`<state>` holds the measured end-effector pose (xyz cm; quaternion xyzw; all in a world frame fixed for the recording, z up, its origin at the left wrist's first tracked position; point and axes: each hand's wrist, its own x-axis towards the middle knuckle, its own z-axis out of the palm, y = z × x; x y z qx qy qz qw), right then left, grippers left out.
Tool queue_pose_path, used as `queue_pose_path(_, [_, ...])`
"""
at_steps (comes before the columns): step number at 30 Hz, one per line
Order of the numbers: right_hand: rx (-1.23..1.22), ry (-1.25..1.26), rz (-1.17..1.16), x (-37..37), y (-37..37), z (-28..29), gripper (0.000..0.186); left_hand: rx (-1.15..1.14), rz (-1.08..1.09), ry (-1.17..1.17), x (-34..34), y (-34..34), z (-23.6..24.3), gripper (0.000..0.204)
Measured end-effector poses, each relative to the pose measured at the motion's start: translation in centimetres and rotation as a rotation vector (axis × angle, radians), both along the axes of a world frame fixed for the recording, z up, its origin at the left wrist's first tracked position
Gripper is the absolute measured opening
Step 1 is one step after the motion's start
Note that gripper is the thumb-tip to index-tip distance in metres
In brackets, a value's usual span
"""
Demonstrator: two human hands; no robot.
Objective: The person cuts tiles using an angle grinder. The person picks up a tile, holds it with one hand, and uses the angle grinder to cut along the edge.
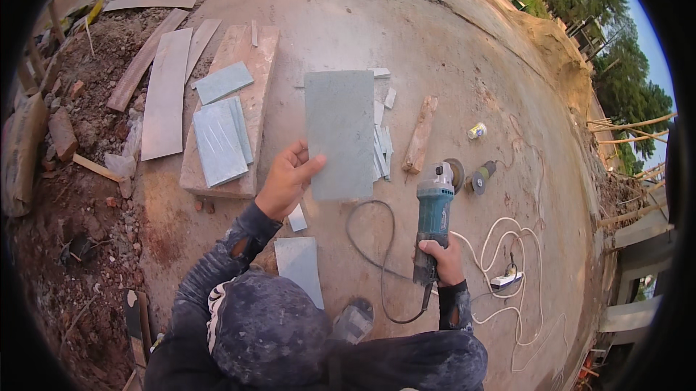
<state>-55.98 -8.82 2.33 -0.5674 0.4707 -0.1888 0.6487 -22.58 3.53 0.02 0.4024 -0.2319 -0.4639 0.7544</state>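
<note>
Grey-green tile [339,134] pinched in your left hand [284,182]; your right hand [444,260] grips the angle grinder [434,213]. Best keep its cord [425,302] clear of the disc [457,175].

The held slab [341,134] looks matt stone, the grinder casing [434,210] plastic, the sleeves [254,230] cloth.

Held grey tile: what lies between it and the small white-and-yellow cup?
In the head view, pale offcuts show beside the tile, then a narrow brown block.

The head fisheye looks forward-down over a dusty cap [268,333]; grey slab [339,134] near.
</note>
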Motion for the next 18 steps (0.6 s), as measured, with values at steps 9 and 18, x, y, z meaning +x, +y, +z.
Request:
queue_pose_path(9, [0.033,0.032,0.023,0.2,0.8,-0.4,0.035,0.029,-0.033,0.009,-1.7,1.1,2.3,0.036])
queue_pose_path(18, [0.023,0.028,0.018,0.5,1.2,-0.5,0.033,0.048,-0.022,-0.024,-1.7,1.6,2.1,0.037])
